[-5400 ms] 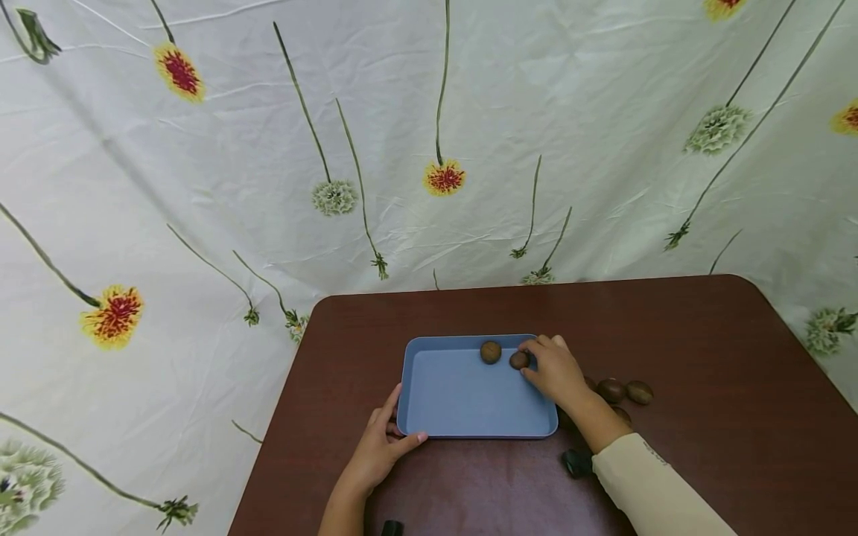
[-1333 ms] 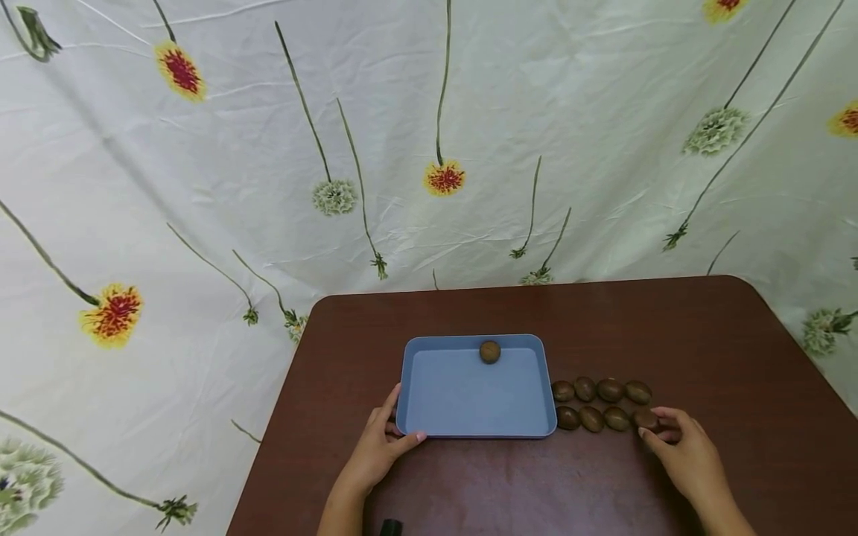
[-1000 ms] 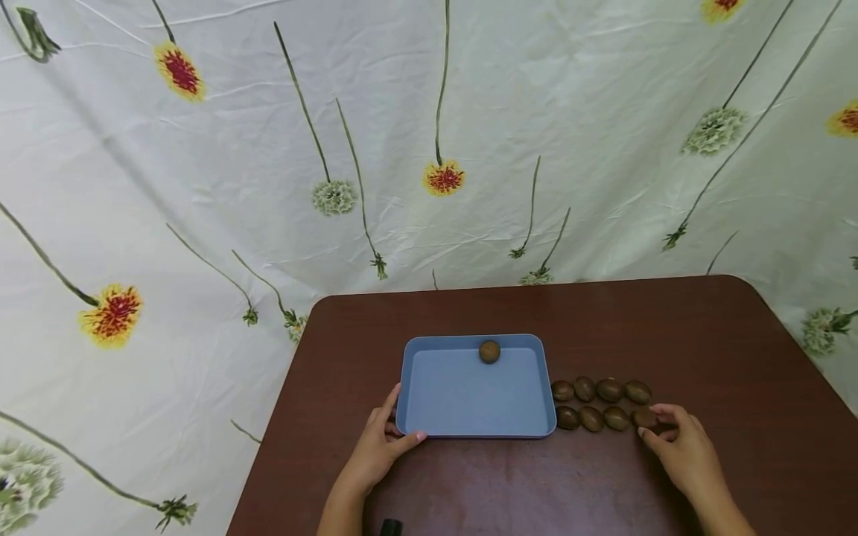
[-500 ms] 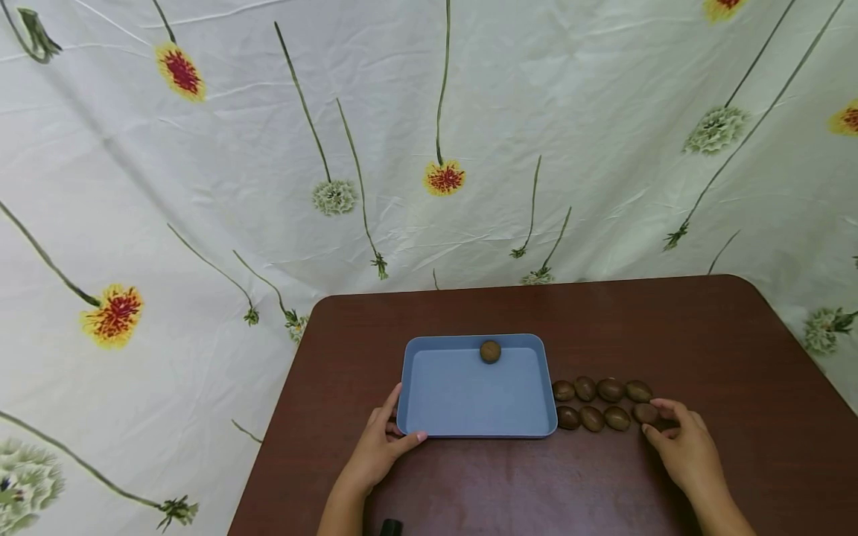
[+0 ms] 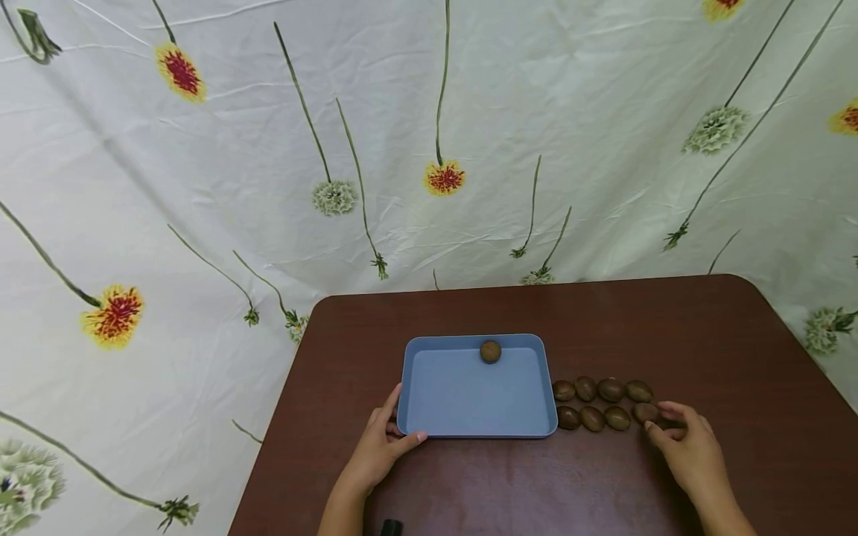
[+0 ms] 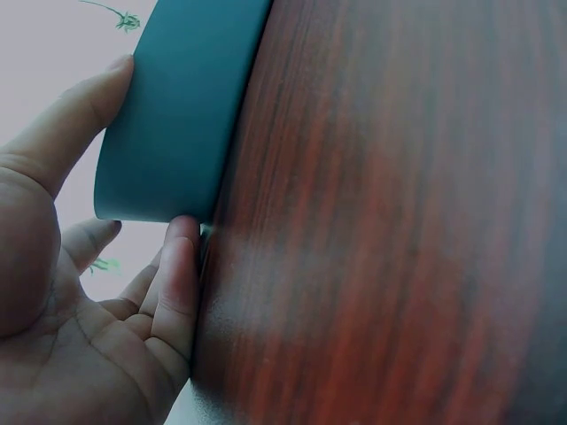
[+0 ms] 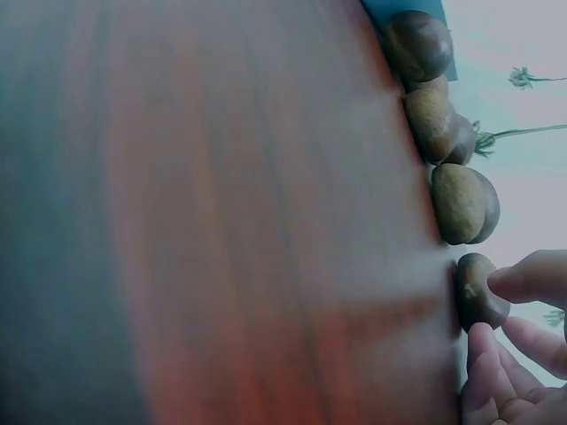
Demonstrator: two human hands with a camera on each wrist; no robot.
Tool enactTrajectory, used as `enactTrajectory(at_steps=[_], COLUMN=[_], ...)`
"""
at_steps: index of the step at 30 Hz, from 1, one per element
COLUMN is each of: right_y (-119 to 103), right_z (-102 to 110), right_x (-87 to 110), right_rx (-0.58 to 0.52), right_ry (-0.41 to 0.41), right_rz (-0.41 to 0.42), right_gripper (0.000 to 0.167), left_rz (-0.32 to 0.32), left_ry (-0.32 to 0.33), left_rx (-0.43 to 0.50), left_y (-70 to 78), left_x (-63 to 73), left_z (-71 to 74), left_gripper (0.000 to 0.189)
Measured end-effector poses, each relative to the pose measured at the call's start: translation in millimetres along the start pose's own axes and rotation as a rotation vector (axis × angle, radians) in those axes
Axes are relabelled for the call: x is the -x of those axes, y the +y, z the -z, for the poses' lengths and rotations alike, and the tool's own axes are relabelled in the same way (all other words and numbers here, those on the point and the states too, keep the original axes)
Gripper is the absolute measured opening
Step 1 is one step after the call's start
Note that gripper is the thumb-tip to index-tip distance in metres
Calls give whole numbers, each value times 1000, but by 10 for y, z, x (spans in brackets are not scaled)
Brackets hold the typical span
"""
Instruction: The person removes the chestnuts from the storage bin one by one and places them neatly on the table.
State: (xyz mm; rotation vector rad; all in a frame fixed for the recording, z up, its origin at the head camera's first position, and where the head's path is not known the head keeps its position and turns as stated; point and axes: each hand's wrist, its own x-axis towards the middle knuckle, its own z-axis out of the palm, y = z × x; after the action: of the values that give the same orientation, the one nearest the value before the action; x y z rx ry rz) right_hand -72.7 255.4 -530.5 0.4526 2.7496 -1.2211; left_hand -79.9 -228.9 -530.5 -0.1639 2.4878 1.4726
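A shallow blue tray point(image 5: 479, 394) lies on the table, with one round brown chestnut point(image 5: 491, 352) near its back edge. My left hand point(image 5: 375, 447) holds the tray's front left corner, thumb along the front wall and fingers at the left side. Right of the tray, several chestnuts point(image 5: 611, 389) stand in two short rows. At the right end of the near row sits another chestnut point(image 5: 646, 413). Around its right side are the fingertips of my right hand point(image 5: 690, 450). In the right wrist view, the thumb and fingers are right at that chestnut point(image 7: 478, 297).
The dark brown table point(image 5: 496, 484) has rounded back corners. Behind it hangs a pale cloth point(image 5: 402, 246) printed with flowers. A small black object point(image 5: 392, 528) shows at the bottom edge beside the left forearm.
A chestnut was carried from the tray to the right end of the near row. Lately the right hand has eased slightly right off it; the left hand and tray stayed put.
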Motion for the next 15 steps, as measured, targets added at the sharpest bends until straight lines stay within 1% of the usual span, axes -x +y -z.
enactTrajectory(at_steps=[7, 12, 15], right_y=[-51, -113, -157], right_z=[48, 36, 7], right_x=[36, 72, 85], right_rx=[-37, -73, -95], right_ry=[114, 176, 181], right_rz=[-10, 37, 69], right_gripper=[52, 47, 46], left_rz=[4, 8, 7], left_ry=[-6, -5, -5], left_rx=[2, 9, 13], left_y=[-10, -7, -5], left_x=[-3, 0, 2], left_z=[-2, 1, 2], left_gripper=[103, 103, 103])
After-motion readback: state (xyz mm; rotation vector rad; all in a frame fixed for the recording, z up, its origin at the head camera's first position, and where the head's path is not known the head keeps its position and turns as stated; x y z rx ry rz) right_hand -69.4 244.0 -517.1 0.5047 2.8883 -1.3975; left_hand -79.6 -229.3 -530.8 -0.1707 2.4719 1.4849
